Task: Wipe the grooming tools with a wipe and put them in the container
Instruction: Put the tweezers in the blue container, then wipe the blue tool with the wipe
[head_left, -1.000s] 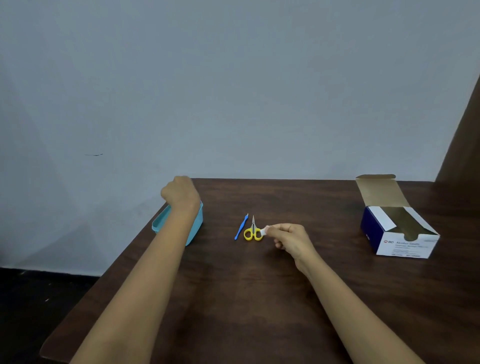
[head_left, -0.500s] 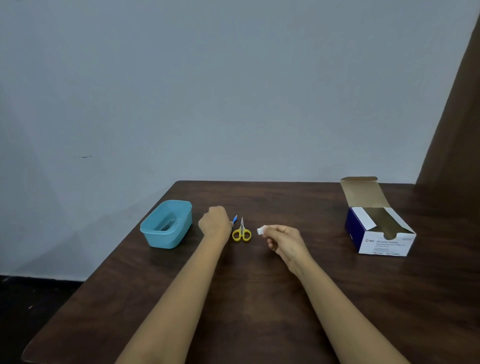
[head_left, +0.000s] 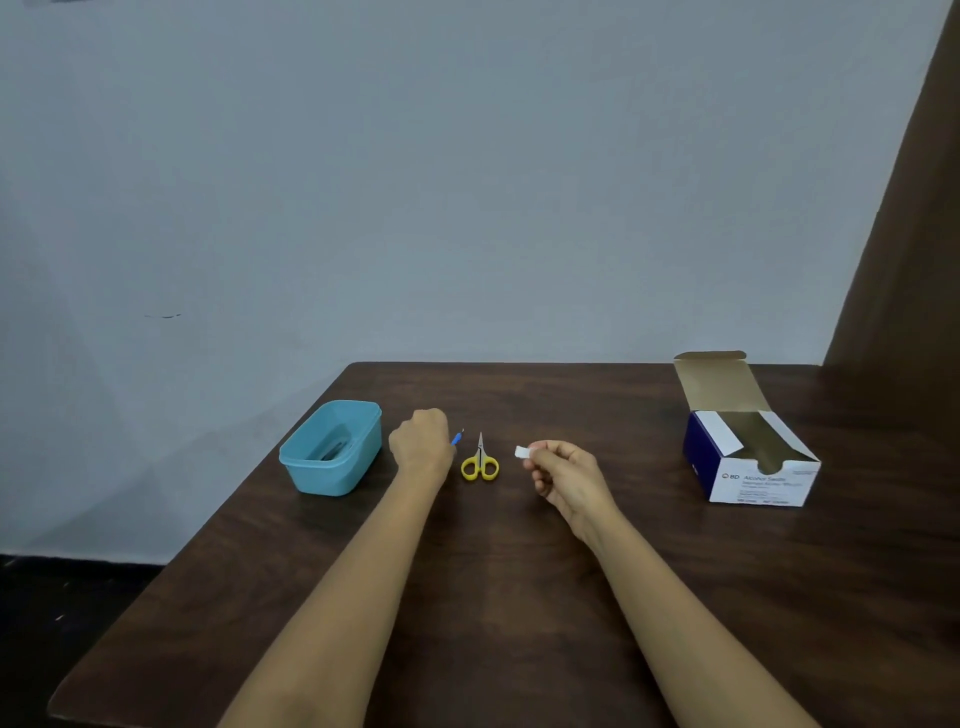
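Now my left hand (head_left: 421, 444) is curling round the blue tool (head_left: 457, 438), only its far tip showing, just left of the yellow scissors (head_left: 479, 462). My right hand (head_left: 566, 475) is pinching the wipe (head_left: 521, 452) to their right. I am aiming to lift the tool clear, wipe its full length, then reach left to the container (head_left: 332, 478).

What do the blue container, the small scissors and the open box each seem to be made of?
Blue container: probably plastic, smooth and matte, with moulded rounded corners. Small scissors: grey blades look like metal; glossy yellow handles, likely plastic. Open box: cardboard, printed outside, plain brown inside its folded flap.
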